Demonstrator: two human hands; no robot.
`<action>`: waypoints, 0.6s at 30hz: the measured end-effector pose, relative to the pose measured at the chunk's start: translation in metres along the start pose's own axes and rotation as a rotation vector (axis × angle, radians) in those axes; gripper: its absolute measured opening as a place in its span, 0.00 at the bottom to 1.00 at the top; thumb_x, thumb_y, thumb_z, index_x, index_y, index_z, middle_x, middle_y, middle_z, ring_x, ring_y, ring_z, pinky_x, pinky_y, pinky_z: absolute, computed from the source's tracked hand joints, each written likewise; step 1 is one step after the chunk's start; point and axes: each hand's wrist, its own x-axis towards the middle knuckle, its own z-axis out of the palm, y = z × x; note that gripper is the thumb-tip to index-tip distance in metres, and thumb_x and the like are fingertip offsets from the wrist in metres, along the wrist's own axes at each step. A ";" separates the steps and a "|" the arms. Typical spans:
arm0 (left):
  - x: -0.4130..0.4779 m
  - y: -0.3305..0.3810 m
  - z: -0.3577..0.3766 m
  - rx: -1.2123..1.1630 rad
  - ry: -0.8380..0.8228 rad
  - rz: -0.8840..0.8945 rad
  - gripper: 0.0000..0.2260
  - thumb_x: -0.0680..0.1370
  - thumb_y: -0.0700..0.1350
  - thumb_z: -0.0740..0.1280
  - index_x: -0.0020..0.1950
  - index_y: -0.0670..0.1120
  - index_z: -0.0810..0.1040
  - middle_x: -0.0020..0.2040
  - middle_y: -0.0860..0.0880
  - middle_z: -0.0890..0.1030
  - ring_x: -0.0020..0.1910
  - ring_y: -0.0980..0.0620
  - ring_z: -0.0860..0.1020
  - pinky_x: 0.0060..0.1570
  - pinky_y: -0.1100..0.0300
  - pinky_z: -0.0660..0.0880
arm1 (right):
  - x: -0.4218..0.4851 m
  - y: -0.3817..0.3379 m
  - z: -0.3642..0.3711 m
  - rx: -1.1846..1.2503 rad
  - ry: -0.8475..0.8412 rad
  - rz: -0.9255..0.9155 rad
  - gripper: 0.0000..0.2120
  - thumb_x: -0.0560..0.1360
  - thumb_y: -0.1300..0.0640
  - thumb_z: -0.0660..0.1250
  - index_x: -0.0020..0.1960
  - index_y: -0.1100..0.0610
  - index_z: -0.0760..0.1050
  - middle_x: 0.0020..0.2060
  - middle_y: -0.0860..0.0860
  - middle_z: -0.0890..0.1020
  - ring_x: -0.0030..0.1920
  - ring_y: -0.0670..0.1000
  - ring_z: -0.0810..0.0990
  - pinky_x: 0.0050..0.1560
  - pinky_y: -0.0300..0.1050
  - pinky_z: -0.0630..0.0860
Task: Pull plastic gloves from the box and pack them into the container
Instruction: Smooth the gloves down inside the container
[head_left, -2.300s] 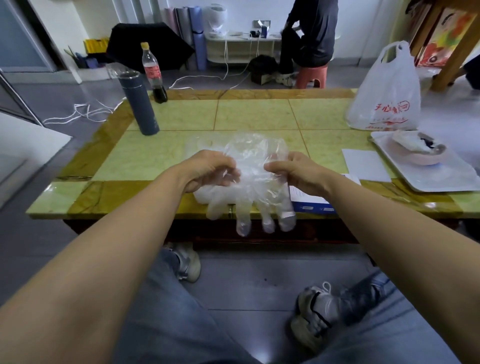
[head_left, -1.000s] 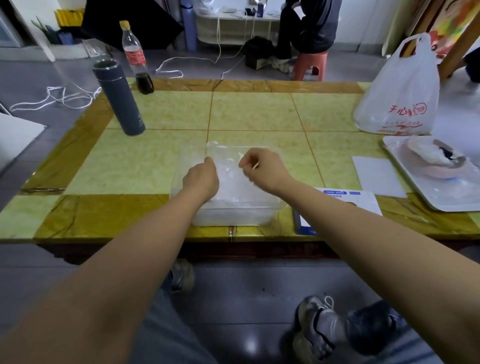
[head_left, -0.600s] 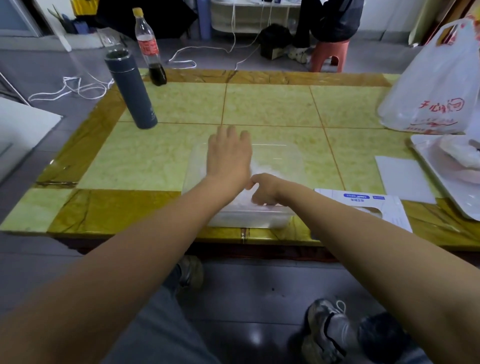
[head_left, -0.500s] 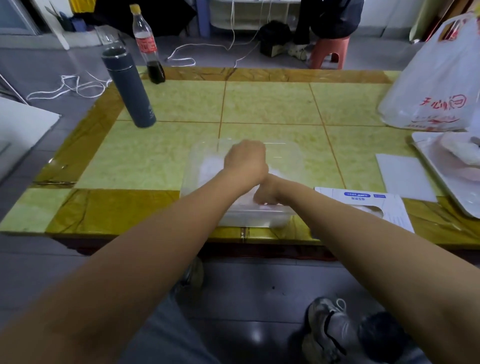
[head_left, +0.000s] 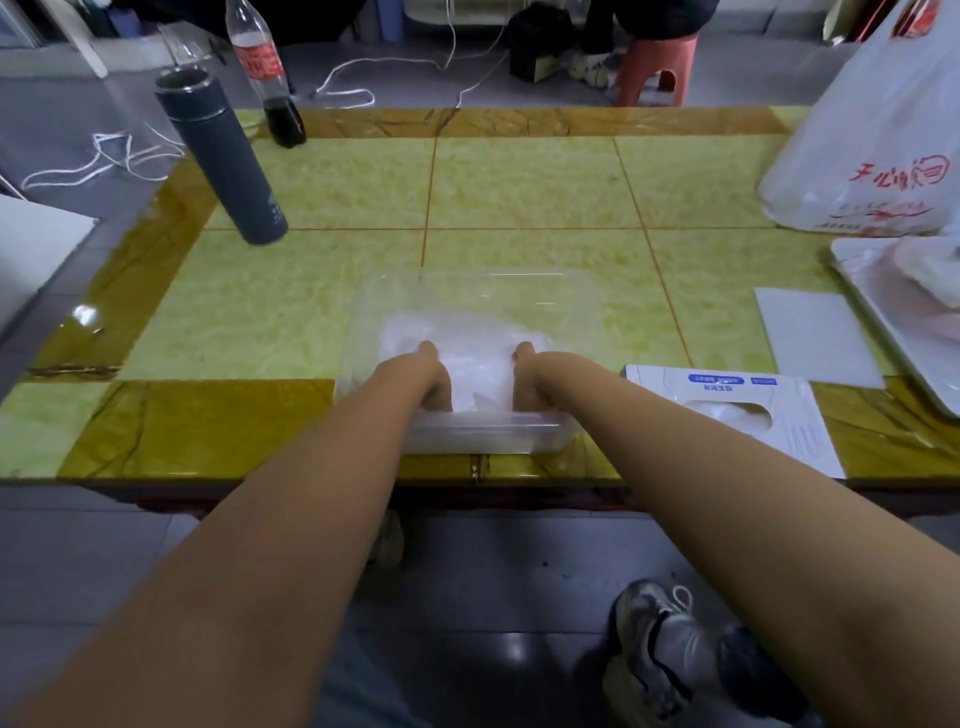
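Gloves (whitish, crumpled film) lie heaped in transp. container.

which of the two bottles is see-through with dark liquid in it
The plastic bottle with the red label, farther back on the left: clear, with dark drink at its bottom. The grey flask nearer the camera is opaque.

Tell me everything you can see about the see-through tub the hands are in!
The container is a clear, shallow plastic tub, rectangular with rounded corners and no lid on. It sits flat at the near edge of the green-tiled table, left of the glove box. Crumpled clear gloves lie inside. The left hand and right hand both reach in onto the gloves.
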 end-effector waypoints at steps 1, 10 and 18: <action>0.001 0.000 0.000 -0.001 -0.002 -0.005 0.42 0.77 0.43 0.67 0.78 0.43 0.38 0.76 0.36 0.55 0.69 0.36 0.65 0.58 0.48 0.68 | 0.000 0.000 -0.001 -0.016 -0.003 0.004 0.42 0.78 0.66 0.61 0.78 0.62 0.33 0.71 0.65 0.63 0.63 0.61 0.74 0.50 0.45 0.72; -0.033 0.003 -0.012 0.021 0.008 0.068 0.32 0.79 0.49 0.65 0.77 0.39 0.54 0.70 0.40 0.68 0.58 0.42 0.74 0.47 0.55 0.70 | -0.024 0.001 -0.013 0.030 -0.065 -0.087 0.24 0.80 0.59 0.63 0.73 0.67 0.62 0.64 0.61 0.74 0.53 0.57 0.77 0.47 0.46 0.76; -0.070 0.026 -0.023 -0.202 0.713 0.128 0.12 0.78 0.44 0.62 0.60 0.42 0.72 0.54 0.44 0.78 0.48 0.43 0.75 0.39 0.55 0.67 | -0.071 0.032 -0.036 0.677 0.413 -0.334 0.14 0.78 0.67 0.61 0.63 0.65 0.74 0.50 0.62 0.79 0.41 0.57 0.82 0.43 0.51 0.83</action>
